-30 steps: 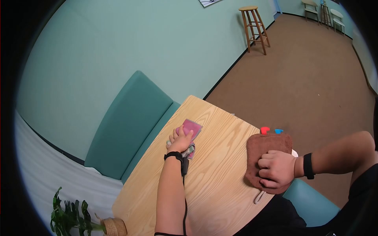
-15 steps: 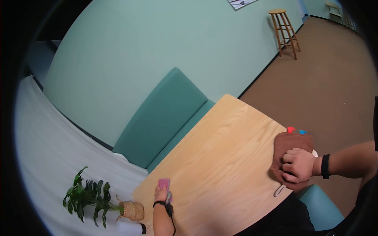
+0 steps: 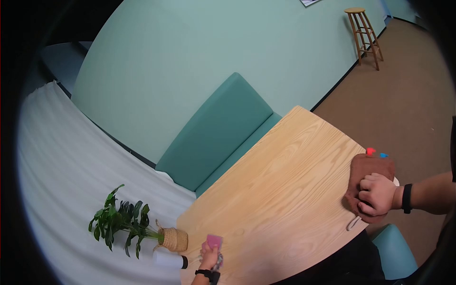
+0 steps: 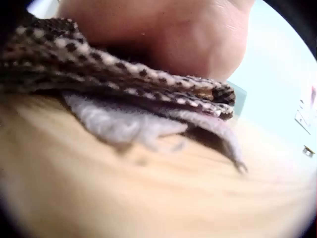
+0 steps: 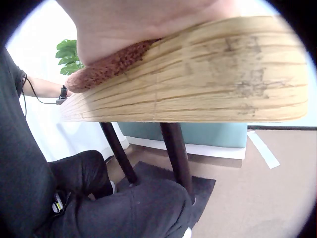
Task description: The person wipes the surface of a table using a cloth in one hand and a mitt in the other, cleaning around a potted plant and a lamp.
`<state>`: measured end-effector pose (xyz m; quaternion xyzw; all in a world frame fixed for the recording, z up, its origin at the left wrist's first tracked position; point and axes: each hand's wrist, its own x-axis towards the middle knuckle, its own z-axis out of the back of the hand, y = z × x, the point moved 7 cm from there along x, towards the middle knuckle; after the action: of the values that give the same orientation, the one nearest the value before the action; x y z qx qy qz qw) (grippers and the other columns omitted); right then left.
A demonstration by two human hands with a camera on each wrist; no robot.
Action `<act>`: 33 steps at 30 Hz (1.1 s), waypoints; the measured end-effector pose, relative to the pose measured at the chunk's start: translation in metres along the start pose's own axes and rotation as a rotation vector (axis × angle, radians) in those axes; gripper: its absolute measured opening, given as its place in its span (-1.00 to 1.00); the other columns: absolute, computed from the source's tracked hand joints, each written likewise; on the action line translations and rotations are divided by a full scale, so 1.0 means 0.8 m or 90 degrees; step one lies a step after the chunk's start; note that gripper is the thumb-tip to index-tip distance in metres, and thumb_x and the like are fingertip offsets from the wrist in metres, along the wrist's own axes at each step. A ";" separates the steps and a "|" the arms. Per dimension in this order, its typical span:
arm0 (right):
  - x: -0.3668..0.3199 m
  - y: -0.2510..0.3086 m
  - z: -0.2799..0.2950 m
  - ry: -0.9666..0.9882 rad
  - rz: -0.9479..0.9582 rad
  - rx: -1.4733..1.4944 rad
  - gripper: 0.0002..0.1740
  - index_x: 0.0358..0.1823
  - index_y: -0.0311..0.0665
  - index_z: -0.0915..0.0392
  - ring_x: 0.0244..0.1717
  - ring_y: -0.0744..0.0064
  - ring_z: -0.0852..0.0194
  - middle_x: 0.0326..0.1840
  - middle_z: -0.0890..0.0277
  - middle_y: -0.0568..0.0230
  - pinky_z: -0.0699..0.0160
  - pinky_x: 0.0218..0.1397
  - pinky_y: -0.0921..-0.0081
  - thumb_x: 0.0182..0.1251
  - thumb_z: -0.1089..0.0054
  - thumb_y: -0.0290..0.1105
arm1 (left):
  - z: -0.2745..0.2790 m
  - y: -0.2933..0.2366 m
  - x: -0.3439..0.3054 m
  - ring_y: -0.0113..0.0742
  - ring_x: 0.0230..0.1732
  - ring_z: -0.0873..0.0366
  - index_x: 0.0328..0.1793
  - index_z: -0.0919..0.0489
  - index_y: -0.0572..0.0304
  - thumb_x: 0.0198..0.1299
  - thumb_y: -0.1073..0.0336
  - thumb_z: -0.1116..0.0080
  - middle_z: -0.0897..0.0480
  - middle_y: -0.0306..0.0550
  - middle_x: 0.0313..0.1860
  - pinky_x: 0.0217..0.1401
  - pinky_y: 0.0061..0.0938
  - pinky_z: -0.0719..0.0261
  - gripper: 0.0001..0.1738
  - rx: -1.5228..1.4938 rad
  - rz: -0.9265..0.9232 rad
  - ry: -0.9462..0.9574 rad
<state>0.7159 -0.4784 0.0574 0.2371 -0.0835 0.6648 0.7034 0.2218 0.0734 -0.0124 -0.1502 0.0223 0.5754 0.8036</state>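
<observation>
My left hand [image 3: 208, 255] presses on a folded cloth [image 3: 214, 241] near the table's left end; pink shows ahead of the fingers. Close up in the left wrist view, the cloth [image 4: 143, 79] has black-and-white checkered layers under the palm, with pale fuzzy edges against the wood. At the right edge of the table, my right hand [image 3: 378, 194] rests with curled fingers on a brown fuzzy fabric item [image 3: 365, 167]. Red and blue pieces [image 3: 371, 151] stick out at its far end, and a pale loop [image 3: 353, 223] at its near end. The right fingertips are hidden.
Left of the left hand, a plant [image 3: 128, 221] in a woven basket [image 3: 174, 240] and a white cylinder with a dark end [image 3: 168, 260] lie beside the table [image 3: 266, 199]. A teal bench [image 3: 225, 128] runs along its far side. A wooden stool [image 3: 364, 40] stands far off.
My left hand has slid the folded cloth along the table toward the plant and away from the far end. The head view has swung left. The right hand stays on the brown item.
</observation>
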 end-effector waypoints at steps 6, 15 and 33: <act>0.000 -0.001 -0.005 0.005 0.006 -0.003 -0.69 -0.57 -0.15 -0.65 -0.30 0.15 -0.47 -0.41 -0.44 0.24 -0.44 -0.20 0.21 0.18 -0.29 -0.09 | -0.029 -0.161 -0.127 0.75 0.76 0.35 0.86 0.11 -0.01 0.50 -0.47 0.13 0.16 0.62 0.79 0.63 0.66 0.23 0.06 0.165 -0.138 0.146; 0.002 0.003 0.002 -0.012 -0.005 -0.013 -0.70 -0.58 -0.12 -0.63 -0.30 0.16 -0.47 -0.41 -0.44 0.25 -0.42 -0.22 0.22 0.19 -0.29 -0.10 | -0.085 -0.418 -0.160 0.71 0.76 0.26 0.85 0.02 -0.05 0.51 -0.46 0.10 0.12 0.52 0.80 0.52 0.80 0.18 0.02 0.264 -0.570 0.137; 0.003 0.008 0.010 -0.019 -0.020 0.029 -0.70 -0.46 -0.14 -0.65 -0.23 0.09 -0.56 -0.33 -0.49 0.20 -0.56 -0.11 0.17 0.30 -0.27 -0.10 | -0.082 -0.599 0.069 0.18 0.87 0.28 0.86 0.00 -0.24 0.42 -0.52 0.08 0.10 0.01 0.90 0.71 0.50 0.31 0.05 0.098 -0.354 0.094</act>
<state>0.7111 -0.4799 0.0667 0.2639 -0.0750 0.6518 0.7070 0.6961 -0.0338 0.0168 -0.1310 0.0823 0.3176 0.9355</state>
